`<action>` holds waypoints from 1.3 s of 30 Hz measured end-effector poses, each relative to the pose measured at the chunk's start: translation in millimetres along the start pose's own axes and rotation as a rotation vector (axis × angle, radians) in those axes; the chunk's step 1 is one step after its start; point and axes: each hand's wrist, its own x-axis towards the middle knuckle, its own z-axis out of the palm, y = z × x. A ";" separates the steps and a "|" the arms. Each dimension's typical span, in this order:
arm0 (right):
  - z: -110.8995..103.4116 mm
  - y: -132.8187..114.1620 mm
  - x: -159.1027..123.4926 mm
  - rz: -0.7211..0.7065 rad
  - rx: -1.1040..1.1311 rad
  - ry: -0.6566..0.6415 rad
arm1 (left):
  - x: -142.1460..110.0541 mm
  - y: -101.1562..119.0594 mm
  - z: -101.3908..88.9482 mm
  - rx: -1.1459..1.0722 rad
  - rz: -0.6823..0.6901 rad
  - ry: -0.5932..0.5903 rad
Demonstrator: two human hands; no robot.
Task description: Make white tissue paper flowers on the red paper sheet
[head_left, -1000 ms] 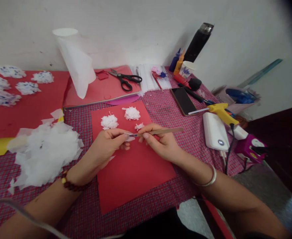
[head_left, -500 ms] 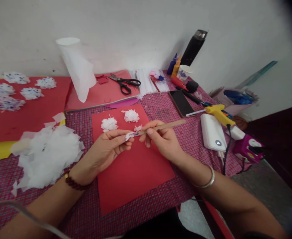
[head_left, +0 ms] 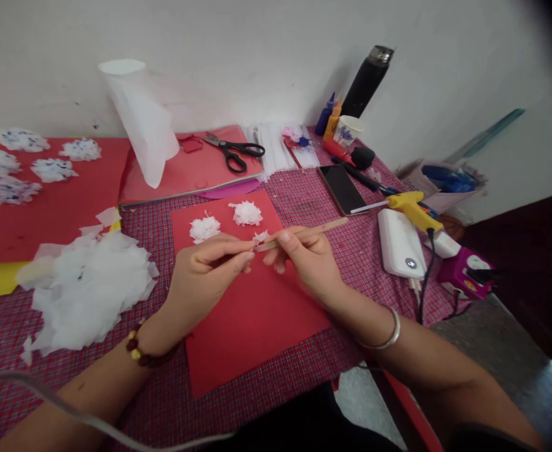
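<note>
My right hand (head_left: 310,263) grips a flat wooden craft stick (head_left: 329,226) between thumb and fingers, its far end pointing up to the right. With thumb and fingertips pinched together, my left hand (head_left: 205,270) meets the stick's near tip. The scrap of white tissue paper there is mostly hidden by the fingers. Both hands are above a red sheet of paper (head_left: 257,333). On that sheet lie two ruffled white paper puffs, one at left (head_left: 205,229) and one at right (head_left: 247,213). A smaller white tuft (head_left: 260,236) shows just behind the stick.
A heap of white tissue pieces (head_left: 92,289) lies at left. Behind it, blue-flecked puffs (head_left: 54,169) sit on red paper. Scissors (head_left: 233,152), a rolled white sheet (head_left: 139,125), a phone (head_left: 342,188), a yellow glue gun (head_left: 412,210) and a power bank (head_left: 401,245) are around.
My left hand has turned over the stick's tip, and its fingers now cover the tissue scrap seen there before. The stick's far end has dipped slightly towards me relative to my hand.
</note>
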 end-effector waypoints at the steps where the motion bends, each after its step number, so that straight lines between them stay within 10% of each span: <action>1: 0.2 -0.8 0.6 0.027 0.015 -0.001 | 0.7 2.5 -1.5 0.084 0.105 -0.016; 4: -2.3 -6.9 4.0 0.110 0.124 -0.041 | 6.6 8.7 -7.2 0.197 0.215 -0.032; 12: -10.1 -12.4 9.9 -0.047 0.020 -0.033 | 22.0 8.6 -13.0 -0.408 -0.363 -0.077; 20: -2.0 -8.2 10.6 0.101 0.241 0.067 | 9.1 15.4 -9.9 0.154 0.177 -0.063; 24: -4.6 -9.0 12.0 0.105 0.295 -0.069 | 9.8 10.6 -9.9 0.073 0.111 -0.056; 39: -17.7 10.2 22.5 -0.208 -0.750 -0.103 | 23.8 -38.0 -22.2 0.435 -0.097 -0.179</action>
